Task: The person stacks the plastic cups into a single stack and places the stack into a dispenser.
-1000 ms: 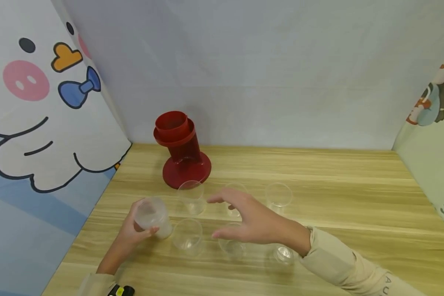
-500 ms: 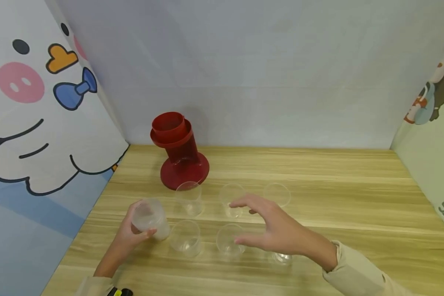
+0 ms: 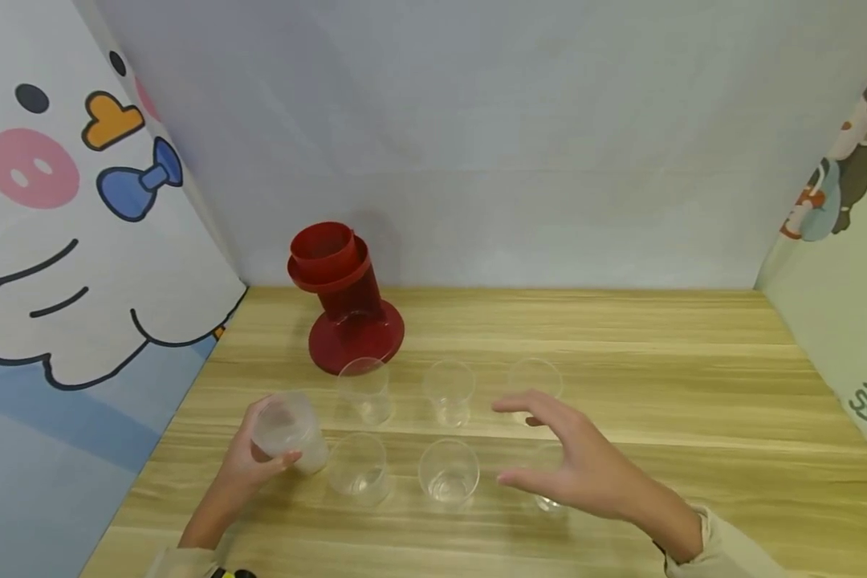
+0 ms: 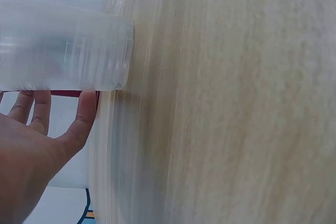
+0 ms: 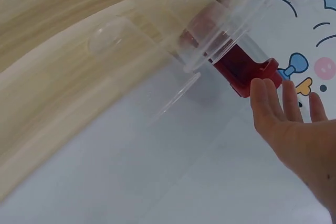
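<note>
My left hand holds a stack of clear plastic cups at the table's left side, thumb in front and fingers behind. In the left wrist view the stack lies against the thumb and fingertips. Two rows of single clear cups stand upright to its right, among them a front-middle cup and a back-middle cup. Above the right end of these rows is my right hand, thumb and fingers spread apart with nothing between them. It partly covers the front-right cup and the back-right cup.
A red stand with a round base and a ringed, open top rises behind the left cups. The wooden table meets a pale cloth backdrop. A cartoon-printed panel borders the left side, another the right.
My right hand has moved to the right, from above the middle cups to the right-end cups, fingers still spread. The left hand keeps its hold on the stack. The head view has shifted slightly.
</note>
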The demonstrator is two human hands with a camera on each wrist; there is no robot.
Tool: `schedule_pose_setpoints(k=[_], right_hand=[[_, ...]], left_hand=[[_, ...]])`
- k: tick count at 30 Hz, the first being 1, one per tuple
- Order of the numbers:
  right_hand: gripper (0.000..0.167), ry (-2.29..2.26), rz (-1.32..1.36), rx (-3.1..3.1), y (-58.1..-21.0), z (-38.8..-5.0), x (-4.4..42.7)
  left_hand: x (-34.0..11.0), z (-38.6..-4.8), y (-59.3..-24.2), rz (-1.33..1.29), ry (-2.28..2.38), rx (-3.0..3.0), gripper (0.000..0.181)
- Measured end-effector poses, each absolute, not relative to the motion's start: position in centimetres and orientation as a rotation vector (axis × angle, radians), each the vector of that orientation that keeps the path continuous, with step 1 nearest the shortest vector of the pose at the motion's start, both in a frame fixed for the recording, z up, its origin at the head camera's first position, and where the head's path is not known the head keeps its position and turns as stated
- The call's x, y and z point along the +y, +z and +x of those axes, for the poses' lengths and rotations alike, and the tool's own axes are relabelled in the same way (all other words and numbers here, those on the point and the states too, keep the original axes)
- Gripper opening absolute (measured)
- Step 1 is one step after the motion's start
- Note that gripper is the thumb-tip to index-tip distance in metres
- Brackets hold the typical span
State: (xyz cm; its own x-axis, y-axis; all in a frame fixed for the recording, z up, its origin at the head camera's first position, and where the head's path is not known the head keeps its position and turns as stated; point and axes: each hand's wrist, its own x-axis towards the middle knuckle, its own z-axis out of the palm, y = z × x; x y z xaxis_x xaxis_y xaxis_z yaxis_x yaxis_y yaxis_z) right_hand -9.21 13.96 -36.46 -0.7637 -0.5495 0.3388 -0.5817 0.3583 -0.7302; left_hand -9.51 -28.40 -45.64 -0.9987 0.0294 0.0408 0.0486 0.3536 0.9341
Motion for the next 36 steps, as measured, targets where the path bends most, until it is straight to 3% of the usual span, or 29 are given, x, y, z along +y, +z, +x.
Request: schedule_pose_setpoints(k=[10, 23, 36], right_hand=[[0.06, 1.392, 0.909, -2.598, -38.3, -8.5, 16.1], [0.083, 1.425, 0.657, -2.66, -40.9, -7.2, 17.1], [0.078, 1.543, 0.584, -2.699, -43.5, -6.3, 17.1]], left_hand=[[-28.6, -9.3, -45.9, -0.066, -1.778, -2.567, 0.077], [-28.5, -9.3, -45.9, -0.063, -1.786, -2.557, 0.076], [-28.5, -9.5, -45.9, -0.062, -1.773, -2.577, 0.077]])
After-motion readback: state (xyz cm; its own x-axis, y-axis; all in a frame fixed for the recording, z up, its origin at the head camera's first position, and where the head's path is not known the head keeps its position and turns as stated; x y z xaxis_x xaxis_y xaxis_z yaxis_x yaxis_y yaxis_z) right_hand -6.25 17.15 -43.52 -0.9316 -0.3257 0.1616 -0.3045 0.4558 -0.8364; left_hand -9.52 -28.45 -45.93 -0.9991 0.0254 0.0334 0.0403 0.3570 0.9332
